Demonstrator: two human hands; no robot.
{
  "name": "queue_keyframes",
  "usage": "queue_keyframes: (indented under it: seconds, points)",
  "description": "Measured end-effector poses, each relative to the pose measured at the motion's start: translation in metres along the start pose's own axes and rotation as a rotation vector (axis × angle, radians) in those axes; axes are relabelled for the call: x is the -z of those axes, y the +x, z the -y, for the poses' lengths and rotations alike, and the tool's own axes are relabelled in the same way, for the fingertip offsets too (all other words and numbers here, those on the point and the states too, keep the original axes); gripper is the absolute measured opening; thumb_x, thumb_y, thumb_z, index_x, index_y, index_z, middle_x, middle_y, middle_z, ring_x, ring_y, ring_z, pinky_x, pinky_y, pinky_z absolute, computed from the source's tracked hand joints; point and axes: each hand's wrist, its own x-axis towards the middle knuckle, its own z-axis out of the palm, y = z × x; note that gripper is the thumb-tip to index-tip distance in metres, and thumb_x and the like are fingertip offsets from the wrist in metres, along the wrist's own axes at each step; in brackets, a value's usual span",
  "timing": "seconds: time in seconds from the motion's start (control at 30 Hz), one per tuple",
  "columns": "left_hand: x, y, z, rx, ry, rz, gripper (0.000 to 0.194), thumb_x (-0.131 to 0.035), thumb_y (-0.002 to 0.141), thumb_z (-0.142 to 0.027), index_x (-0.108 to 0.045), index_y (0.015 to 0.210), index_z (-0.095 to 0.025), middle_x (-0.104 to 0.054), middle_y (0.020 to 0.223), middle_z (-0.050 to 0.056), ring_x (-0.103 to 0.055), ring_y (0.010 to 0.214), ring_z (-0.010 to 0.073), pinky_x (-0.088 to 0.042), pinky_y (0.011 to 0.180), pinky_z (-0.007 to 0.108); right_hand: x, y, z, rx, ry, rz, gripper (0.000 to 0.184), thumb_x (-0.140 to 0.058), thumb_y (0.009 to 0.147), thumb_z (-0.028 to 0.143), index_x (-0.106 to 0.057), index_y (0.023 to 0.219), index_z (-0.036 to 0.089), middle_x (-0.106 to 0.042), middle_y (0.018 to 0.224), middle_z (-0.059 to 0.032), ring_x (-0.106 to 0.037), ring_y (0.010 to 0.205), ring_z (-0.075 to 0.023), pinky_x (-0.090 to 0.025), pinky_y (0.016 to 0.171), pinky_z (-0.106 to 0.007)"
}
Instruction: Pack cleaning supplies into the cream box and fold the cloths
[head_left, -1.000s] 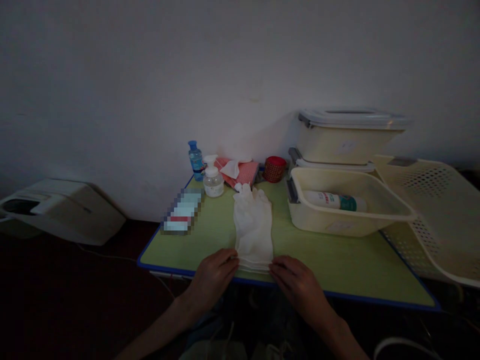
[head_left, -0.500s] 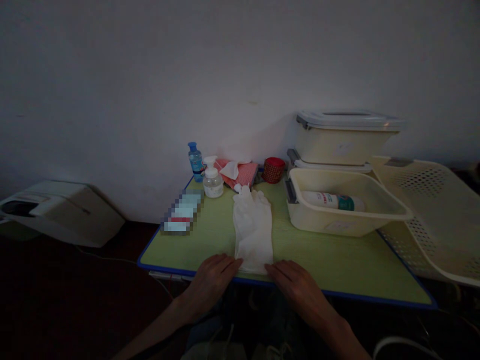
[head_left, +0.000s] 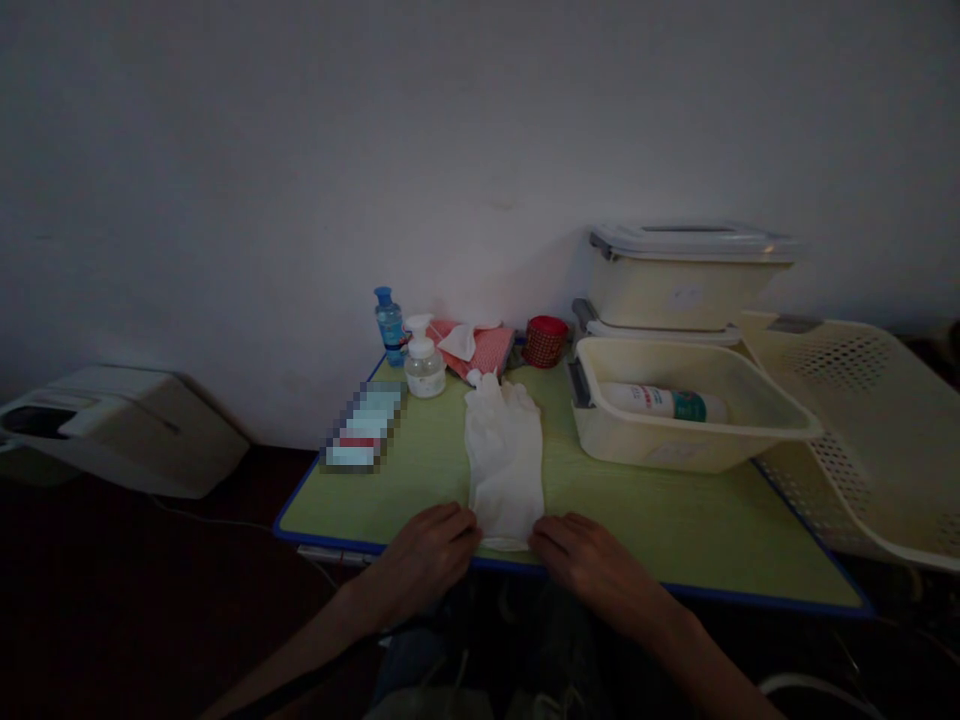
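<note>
A white glove [head_left: 504, 460] lies flat on the green table [head_left: 645, 520], fingers pointing toward the wall and cuff toward me; a second one may lie beneath it. At the cuff's left corner, my left hand [head_left: 431, 545] is closed with its fingertips on the edge. My right hand [head_left: 581, 550] pinches the right corner the same way. Both thumbs are mostly hidden below the fingers.
Left of the glove lies a pixelated phone [head_left: 364, 428]. Behind stand a blue bottle [head_left: 390, 325], a pump bottle [head_left: 425, 370], a red tissue pack [head_left: 487, 345] and a red woven container [head_left: 546, 342]. Right are a cream bin [head_left: 667, 450] holding a spray can, lidded boxes [head_left: 682, 290] and a basket [head_left: 877, 430].
My fingers have curled in more at the cuff corners, the left hand shifting slightly. The glove stays in the same place on the table.
</note>
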Motion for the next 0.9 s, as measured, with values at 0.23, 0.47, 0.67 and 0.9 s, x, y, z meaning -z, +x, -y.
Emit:
queue_keyframes:
  seconds: [0.23, 0.47, 0.67, 0.9]
  points:
    - [-0.012, 0.001, -0.011, 0.206, -0.084, -0.184, 0.005, -0.060, 0.077, -0.022, -0.060, 0.078, -0.017, -0.059, 0.084, 0.004, -0.056, 0.080, 0.0180, -0.047, 0.073, 0.031, 0.007, 0.011, -0.003, -0.150, 0.197, 0.008, 0.020, -0.047, 0.079, 0.002, -0.056, 0.089, 0.015, -0.061, 0.087, -0.0046, -0.059, 0.071, -0.0152, -0.048, 0.064, -0.027]
    - [-0.020, 0.008, -0.013, 0.289, -0.055, -0.241, 0.007, -0.055, 0.078, -0.011, -0.059, 0.075, -0.017, -0.059, 0.077, 0.002, -0.057, 0.072, 0.0166, -0.047, 0.066, 0.029, 0.010, 0.024, -0.009, -0.304, 0.554, -0.085, 0.015, -0.044, 0.083, 0.007, -0.056, 0.086, 0.015, -0.063, 0.079, -0.0037, -0.060, 0.070, -0.0136, -0.046, 0.065, -0.023]
    - [-0.004, 0.013, -0.002, 0.251, 0.072, -0.183, 0.015, -0.045, 0.084, -0.010, -0.058, 0.085, -0.016, -0.059, 0.086, 0.005, -0.058, 0.075, 0.0175, -0.047, 0.070, 0.032, 0.025, 0.036, -0.022, -0.267, 0.494, -0.145, 0.013, -0.048, 0.079, 0.005, -0.056, 0.083, 0.014, -0.062, 0.079, -0.0047, -0.060, 0.071, -0.0148, -0.047, 0.066, -0.025]
    - [0.047, 0.043, 0.031, 0.205, 0.280, -0.243, 0.019, -0.040, 0.088, -0.012, -0.060, 0.090, -0.016, -0.058, 0.089, 0.006, -0.058, 0.079, 0.0175, -0.047, 0.070, 0.031, 0.054, 0.062, -0.051, -0.247, 0.307, -0.253, 0.009, -0.056, 0.079, 0.015, -0.061, 0.086, 0.014, -0.063, 0.080, -0.0057, -0.060, 0.067, -0.0139, -0.046, 0.064, -0.025]
